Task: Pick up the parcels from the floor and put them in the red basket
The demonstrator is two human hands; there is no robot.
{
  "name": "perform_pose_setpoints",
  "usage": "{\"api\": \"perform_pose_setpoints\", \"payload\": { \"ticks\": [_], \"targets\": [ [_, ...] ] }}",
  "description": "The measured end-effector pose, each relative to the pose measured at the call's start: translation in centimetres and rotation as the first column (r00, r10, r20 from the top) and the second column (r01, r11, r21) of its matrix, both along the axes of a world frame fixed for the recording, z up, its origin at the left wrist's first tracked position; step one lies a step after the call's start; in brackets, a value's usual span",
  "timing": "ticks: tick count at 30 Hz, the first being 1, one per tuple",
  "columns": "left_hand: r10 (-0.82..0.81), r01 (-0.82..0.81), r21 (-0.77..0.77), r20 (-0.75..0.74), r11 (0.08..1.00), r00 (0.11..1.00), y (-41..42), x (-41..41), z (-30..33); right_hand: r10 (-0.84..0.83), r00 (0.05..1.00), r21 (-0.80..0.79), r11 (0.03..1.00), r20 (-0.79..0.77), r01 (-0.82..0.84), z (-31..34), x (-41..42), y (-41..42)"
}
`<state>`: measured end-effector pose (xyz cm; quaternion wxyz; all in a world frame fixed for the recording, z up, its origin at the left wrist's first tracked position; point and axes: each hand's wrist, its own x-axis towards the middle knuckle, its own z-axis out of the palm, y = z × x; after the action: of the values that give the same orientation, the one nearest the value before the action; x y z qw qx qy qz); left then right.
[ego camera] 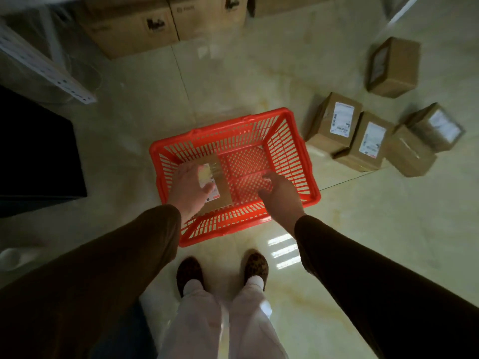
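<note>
The red basket (309,174) stands on the tiled floor in front of my feet. One brown parcel (222,178) with a white label lies inside it against the left wall. My left hand (190,189) hovers over that parcel with fingers spread, partly covering the label; I cannot tell whether it touches. My right hand (281,193) hangs over the basket's right half, fingers loosely curled and holding nothing. Several brown labelled parcels lie on the floor to the right of the basket: the nearest parcel (334,120), a neighbouring parcel (369,143) and a far parcel (394,67).
Large cardboard cartons (134,24) line the back. A white metal shelf upright (44,66) slants in at the left, above a black object (36,156). My shoes (255,266) stand just behind the basket.
</note>
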<state>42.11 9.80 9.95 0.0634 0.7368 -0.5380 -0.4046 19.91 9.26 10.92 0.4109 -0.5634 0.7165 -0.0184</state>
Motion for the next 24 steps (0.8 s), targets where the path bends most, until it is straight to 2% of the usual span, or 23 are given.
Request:
{"api": "perform_pose_setpoints", "payload": {
  "ticks": [7, 11, 16, 24],
  "targets": [
    [0.006, -0.006, 0.0, -0.076, 1.0, 0.997, -0.4, -7.3, 4.1, -0.095, 0.995, -0.075, 0.993, -0.014, 0.094, 3.5, -7.9, 0.8],
    [-0.053, 0.053, -0.011, 0.027, 0.999, 0.998, -0.1, -13.1, 4.9, -0.092, 0.996, -0.065, 0.994, 0.017, 0.093, 4.0, -13.8, 1.0],
    [-0.089, 0.089, -0.026, -0.013, 0.996, 0.996, 0.4, -20.4, 5.3, -0.091, 0.995, -0.065, 0.993, 0.046, 0.094, 4.9, -21.4, 0.6],
    [0.026, -0.028, -0.015, -0.097, 1.0, 0.995, -2.4, -28.4, 5.0, -0.145, 0.988, -0.044, 0.988, 0.051, 0.147, 5.3, -29.0, -3.0]
  ]
}}
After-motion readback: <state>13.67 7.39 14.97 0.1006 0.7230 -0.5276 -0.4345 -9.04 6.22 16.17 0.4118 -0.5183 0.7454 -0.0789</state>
